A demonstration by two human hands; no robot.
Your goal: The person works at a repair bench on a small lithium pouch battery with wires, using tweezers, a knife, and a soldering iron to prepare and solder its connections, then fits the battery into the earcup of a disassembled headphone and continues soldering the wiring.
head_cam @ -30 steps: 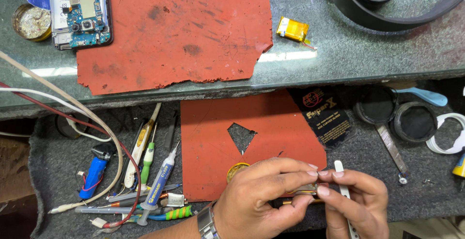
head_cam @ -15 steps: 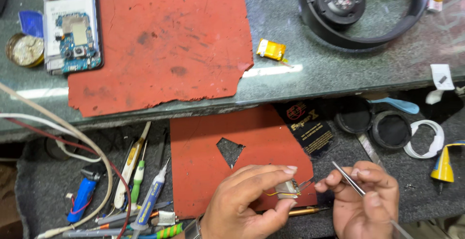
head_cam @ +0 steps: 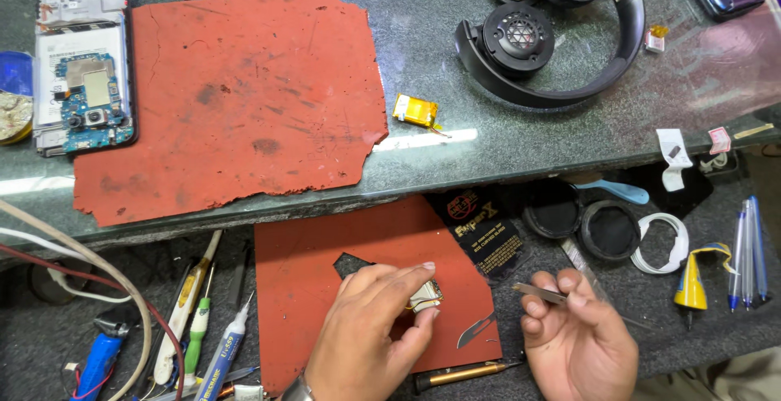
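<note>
Big red mat (head_cam: 236, 100) fills the left of the glass top, black headphones (head_cam: 561, 43) top right, bare glass between them except a small yellow battery (head_cam: 416, 111). On the lower shelf my left hand (head_cam: 370, 340) pinches a small circuit board (head_cam: 426, 294) over the smaller red mat (head_cam: 325, 242), scalpel blade (head_cam: 476, 330) at that mat's right edge. My right hand (head_cam: 579, 344) grips metal tweezers (head_cam: 540, 293) just right of the board, not touching it.

Bright, even light is falling from above, throwing a white glare streak across the glass countertop (head_cam: 423, 139). Soft shadows are lying beneath its near edge. Everything is staying sharp, edges bending slightly.
</note>
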